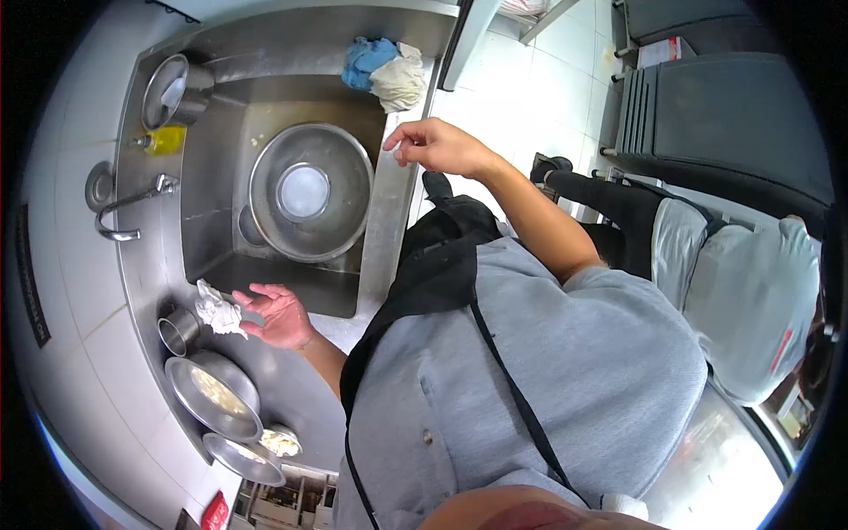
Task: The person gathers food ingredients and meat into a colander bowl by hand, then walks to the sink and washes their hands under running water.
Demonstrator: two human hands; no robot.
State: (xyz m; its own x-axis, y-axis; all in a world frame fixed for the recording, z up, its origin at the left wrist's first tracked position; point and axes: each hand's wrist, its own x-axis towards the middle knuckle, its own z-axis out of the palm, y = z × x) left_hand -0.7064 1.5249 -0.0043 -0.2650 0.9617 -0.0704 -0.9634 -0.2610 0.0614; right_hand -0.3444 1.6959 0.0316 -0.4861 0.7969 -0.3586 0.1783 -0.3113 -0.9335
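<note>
The head view shows your grey shirt [548, 371] and black apron [433, 274] nearest, turned toward the sink [209, 177]. Your right hand [437, 147] is over the sink's near rim, below the cream cloth [399, 81] and blue cloth [364, 64] bunched at the corner. Its fingers are loosely curled and it grips nothing you can make out. Your left hand [278, 316] is released, palm showing and fingers spread, over the counter [305, 397]. The crumpled white cloth [218, 311] lies right at its fingertips, beside the sink; you can't tell whether they touch it.

In the sink sits the big bowl [344, 208], metal and wide, with a pale round center inside a bright ring; whether that is a smaller dish or its base, you can't tell. A round metal piece [248, 226] shows partly under its edge, and a few pale bits lie on the sink floor.

Along the counter past your left hand are a metal cup [179, 332], a deep bowl [240, 378] of pale pieces, and two smaller bowls [221, 449] [296, 435] also holding pale food. Beyond the sink, along the wall, stand the faucet [132, 210], a yellow bottle [164, 141] and a pot [196, 93] with something whitish inside.

Farther off, behind you, another person [751, 291] in a light grey top and black trousers is by the dark cabinets [733, 119].
</note>
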